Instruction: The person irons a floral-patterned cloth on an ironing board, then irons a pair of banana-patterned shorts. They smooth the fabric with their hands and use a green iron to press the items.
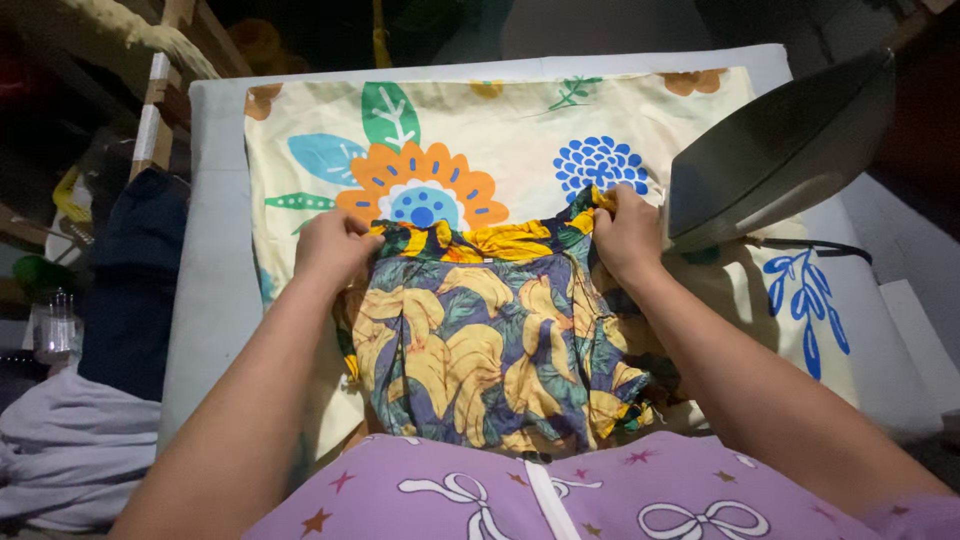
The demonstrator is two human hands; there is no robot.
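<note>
A small garment (490, 340) printed with yellow bananas on dark blue and green lies on a cream cloth with large flowers (520, 130), spread over a padded board (215, 260). My left hand (335, 245) pinches the garment's upper left corner. At the upper right corner, my right hand (625, 232) grips the gathered yellow edge. Both hands hold the top hem flat between them.
A dark iron (775, 150) rests tilted at the board's right, its cord (815, 245) trailing across the cloth. Dark blue and pale lilac clothes (120, 330) are piled at the left. My purple top with bows and stars (560, 490) fills the bottom.
</note>
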